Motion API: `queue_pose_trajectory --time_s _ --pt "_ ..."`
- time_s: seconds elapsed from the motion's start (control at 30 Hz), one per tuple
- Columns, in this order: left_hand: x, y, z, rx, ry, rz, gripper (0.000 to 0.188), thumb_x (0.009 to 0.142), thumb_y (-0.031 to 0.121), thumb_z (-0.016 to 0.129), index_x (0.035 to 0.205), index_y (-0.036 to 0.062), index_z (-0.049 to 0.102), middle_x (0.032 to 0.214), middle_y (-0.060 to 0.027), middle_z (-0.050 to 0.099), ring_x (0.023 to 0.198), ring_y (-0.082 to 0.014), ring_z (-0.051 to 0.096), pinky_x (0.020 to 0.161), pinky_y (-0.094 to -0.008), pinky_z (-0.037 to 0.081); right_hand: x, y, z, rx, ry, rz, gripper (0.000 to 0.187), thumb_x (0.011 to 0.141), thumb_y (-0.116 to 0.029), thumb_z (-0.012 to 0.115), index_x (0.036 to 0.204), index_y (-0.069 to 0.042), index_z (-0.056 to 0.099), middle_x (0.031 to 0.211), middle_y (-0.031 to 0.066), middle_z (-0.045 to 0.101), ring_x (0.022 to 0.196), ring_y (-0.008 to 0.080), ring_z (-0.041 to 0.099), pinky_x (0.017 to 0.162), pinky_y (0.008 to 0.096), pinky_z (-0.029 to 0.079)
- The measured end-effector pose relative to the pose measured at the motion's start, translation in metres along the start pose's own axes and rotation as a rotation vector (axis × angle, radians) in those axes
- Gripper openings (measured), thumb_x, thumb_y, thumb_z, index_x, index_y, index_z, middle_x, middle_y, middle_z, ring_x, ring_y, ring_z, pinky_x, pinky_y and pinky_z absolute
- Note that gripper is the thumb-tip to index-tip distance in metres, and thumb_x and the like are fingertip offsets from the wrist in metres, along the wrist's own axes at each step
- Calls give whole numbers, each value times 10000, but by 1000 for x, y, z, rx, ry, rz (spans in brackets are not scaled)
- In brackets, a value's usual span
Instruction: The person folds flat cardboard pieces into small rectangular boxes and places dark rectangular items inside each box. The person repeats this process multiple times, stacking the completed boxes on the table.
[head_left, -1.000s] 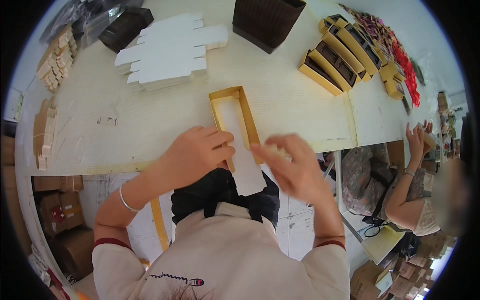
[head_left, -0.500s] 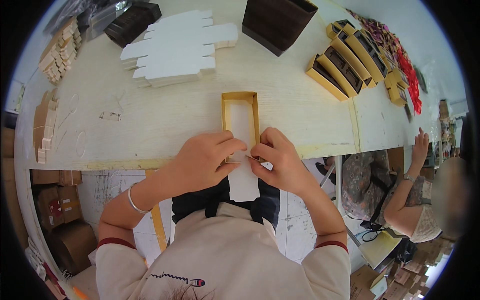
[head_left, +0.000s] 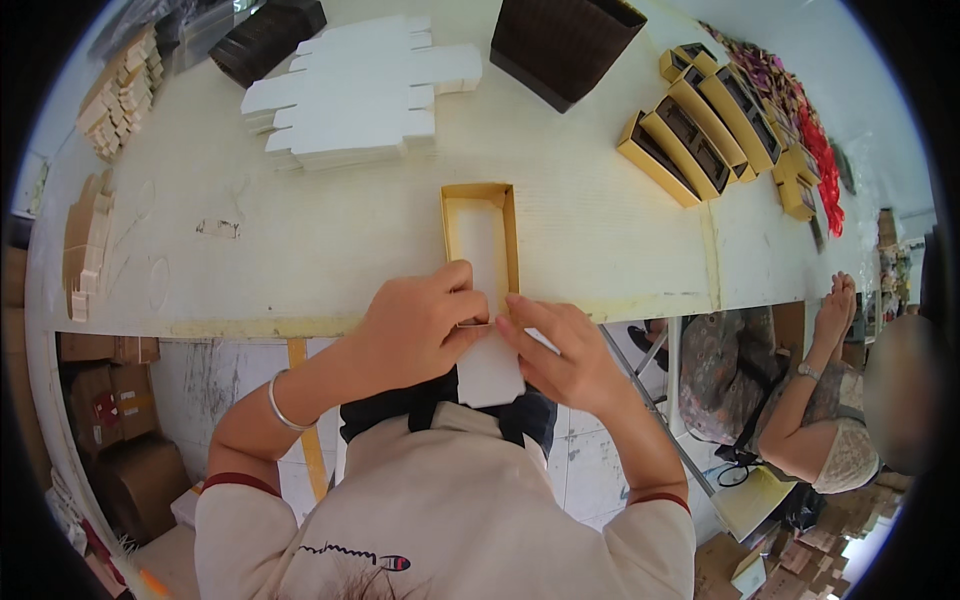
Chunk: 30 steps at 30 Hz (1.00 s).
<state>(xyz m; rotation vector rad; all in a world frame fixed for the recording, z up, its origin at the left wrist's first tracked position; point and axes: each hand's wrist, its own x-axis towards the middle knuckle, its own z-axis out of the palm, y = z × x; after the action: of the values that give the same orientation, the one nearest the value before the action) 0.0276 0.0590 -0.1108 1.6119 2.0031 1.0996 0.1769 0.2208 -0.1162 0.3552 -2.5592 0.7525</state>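
With our left hand (head_left: 425,318) we pinch the gold box (head_left: 511,240) at its near left corner; our right hand (head_left: 562,355) touches the near right, its grip unclear to us. The box sits at the table's (head_left: 330,230) near edge, white flap (head_left: 490,374) toward us.

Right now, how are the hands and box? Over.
Left hand pinching near end of box; right hand touching it. Open top, white flap toward body. White stack beyond, not in way.

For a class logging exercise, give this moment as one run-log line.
left hand: at near end of gold carton; right hand: at same end; white flap: unfolded; white blanks: stacked, beyond carton
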Motion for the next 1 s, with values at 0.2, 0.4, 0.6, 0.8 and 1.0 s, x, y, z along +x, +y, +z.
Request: queue_pose_trajectory --time_s 0.2,0.4,0.6,0.8,1.0 --pt "4 -12 -23 -498 -217 -110 340 946 160 559 1244 53 436 1204 -91 578 687 -185 540 661 -300 460 8 13 17 538 141 249 211 779 58 679 976 2 629 1017 123 576 769 218 570 658 322 477" --pt "-6 -7 8 -269 166 84 326 923 36 528 1225 44 406 1259 -137 518 701 -211 570 633 -305 469 18 -14 30 608 473 547 192 814 58 663 989 -10 621 1125 164 536 695 183 554 601 312 488" --pt "-8 5 10 -1 212 -7 188 871 92 618 1027 43 523 1050 -125 544 729 -303 597 609 -364 486 13 -5 26 -261 153 42 336 740 -80 710 1055 -9 617 1051 133 563 692 206 543 573 313 428" --pt "-10 6 14 221 142 52 189 788 139 707 861 -2 604 828 -70 582 666 -271 574 556 -349 462 22 -7 16 -221 -164 177 248 704 -84 673 931 -15 602 900 84 550 688 223 541 574 339 418" --pt "6 2 -23 293 -178 110 144 782 154 701 835 40 632 821 -35 591 760 -237 572 673 -356 473 52 9 -31 239 -282 273 211 758 -38 674 961 -38 618 956 108 549 810 271 576 675 381 480"
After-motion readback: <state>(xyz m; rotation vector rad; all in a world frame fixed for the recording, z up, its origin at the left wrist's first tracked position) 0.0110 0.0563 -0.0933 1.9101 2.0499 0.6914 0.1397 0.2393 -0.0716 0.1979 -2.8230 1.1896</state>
